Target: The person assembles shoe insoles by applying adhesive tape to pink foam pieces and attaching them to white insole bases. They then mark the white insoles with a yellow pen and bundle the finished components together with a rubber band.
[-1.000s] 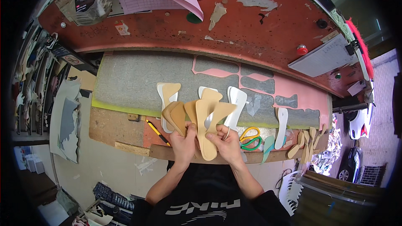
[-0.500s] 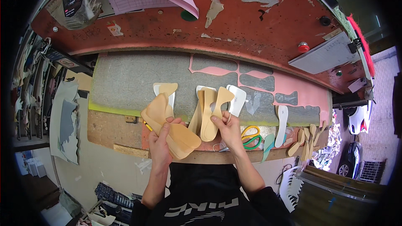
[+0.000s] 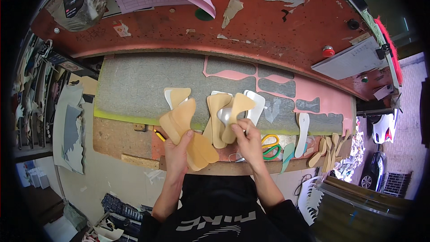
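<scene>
My left hand [image 3: 177,156] grips a small fanned bunch of tan insoles [image 3: 178,118], thumb on top. Between the thumb and fingers of my right hand [image 3: 249,145] is the lower part of a single tan insole [image 3: 242,104], its broad end pointing away from me. Just left of it lie more tan insoles [image 3: 217,114], overlapping one another, with white ones partly under them. White insoles [image 3: 255,103] also show beyond my right hand. Behind the left bunch, another tan insole [image 3: 180,93] rests on a white one.
Scissors with yellow and green handles [image 3: 271,145] lie right of my right hand. Farther right are a white insole [image 3: 303,130] and several tan pieces [image 3: 329,148] at the bench edge. Pink cut-out sheet [image 3: 331,92] covers part of the grey sheet [image 3: 134,78]. A red beam [image 3: 179,31] spans the far side.
The bunch in my left hand has turned more upright and shifted slightly right. My right hand has moved its insole a little, separating it from the tan ones beside it.
</scene>
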`<action>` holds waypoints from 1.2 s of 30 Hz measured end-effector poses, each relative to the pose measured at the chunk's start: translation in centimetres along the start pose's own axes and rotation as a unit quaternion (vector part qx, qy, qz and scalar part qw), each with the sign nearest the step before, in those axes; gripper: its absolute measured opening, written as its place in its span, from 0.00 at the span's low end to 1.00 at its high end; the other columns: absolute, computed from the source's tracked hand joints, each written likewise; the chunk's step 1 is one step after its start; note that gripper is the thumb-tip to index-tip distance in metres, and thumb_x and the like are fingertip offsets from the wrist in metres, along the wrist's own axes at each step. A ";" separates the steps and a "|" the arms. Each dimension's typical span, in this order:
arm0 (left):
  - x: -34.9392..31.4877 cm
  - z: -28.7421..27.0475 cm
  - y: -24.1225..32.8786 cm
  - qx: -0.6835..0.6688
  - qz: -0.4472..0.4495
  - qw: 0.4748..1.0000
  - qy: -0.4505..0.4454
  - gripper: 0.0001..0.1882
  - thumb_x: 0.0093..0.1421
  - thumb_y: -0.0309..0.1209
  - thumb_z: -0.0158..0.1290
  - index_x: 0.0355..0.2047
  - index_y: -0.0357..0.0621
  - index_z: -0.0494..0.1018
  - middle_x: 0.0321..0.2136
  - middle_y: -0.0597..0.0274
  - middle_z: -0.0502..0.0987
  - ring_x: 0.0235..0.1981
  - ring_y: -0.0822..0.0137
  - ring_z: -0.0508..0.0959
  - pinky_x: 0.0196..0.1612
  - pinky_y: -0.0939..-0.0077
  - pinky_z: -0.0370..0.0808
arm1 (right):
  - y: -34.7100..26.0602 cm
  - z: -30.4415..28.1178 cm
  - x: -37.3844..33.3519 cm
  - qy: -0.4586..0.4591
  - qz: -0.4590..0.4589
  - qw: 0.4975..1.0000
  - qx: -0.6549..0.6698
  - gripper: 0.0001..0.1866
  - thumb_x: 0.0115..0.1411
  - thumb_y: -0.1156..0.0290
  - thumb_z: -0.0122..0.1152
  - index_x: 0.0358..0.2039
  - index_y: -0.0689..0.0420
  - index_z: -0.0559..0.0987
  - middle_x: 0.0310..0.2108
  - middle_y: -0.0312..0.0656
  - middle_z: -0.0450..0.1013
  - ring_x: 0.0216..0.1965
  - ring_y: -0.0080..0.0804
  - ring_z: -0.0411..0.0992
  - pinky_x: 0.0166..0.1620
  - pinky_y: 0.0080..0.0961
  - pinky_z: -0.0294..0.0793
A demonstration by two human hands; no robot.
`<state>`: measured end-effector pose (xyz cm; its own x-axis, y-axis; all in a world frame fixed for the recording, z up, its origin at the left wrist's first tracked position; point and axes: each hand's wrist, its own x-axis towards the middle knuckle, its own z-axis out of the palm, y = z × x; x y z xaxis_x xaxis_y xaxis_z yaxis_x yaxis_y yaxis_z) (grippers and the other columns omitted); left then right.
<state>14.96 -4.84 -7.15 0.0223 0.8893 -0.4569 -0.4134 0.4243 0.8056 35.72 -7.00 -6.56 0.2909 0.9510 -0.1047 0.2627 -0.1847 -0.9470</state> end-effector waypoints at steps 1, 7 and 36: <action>0.0 0.2 -0.2 -0.001 -0.009 1.000 -0.007 0.10 0.66 0.28 0.56 0.44 0.34 0.77 0.34 0.59 0.83 0.33 0.71 0.82 0.37 0.74 0.80 | -2.4 -0.7 -0.8 -0.012 0.066 0.996 0.065 0.11 0.66 0.73 0.60 0.46 0.65 0.80 0.31 0.34 0.78 0.30 0.15 0.72 0.35 0.18 0.71; -0.7 1.4 -1.8 -0.056 -0.094 0.986 -0.127 0.15 0.67 0.28 0.52 0.51 0.32 0.73 0.44 0.55 0.81 0.42 0.66 0.82 0.46 0.72 0.79 | -2.3 -1.3 -2.5 -0.128 0.070 0.987 0.063 0.21 0.60 0.71 0.68 0.54 0.62 0.79 0.24 0.28 0.69 0.25 0.13 0.62 0.29 0.16 0.65; -4.1 6.4 -3.4 -0.035 -0.055 0.994 -0.083 0.04 0.62 0.22 0.59 0.37 0.36 0.78 0.35 0.60 0.82 0.35 0.72 0.81 0.39 0.77 0.79 | 0.0 -3.8 -5.1 -0.097 0.104 0.964 0.224 0.09 0.63 0.76 0.64 0.43 0.64 0.78 0.32 0.34 0.79 0.30 0.12 0.71 0.33 0.13 0.70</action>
<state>22.12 -8.86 -5.55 0.2195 0.8563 -0.4674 -0.4617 0.5132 0.7235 37.73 -12.83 -4.87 0.1055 0.9418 -0.3193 -0.2190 -0.2912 -0.9312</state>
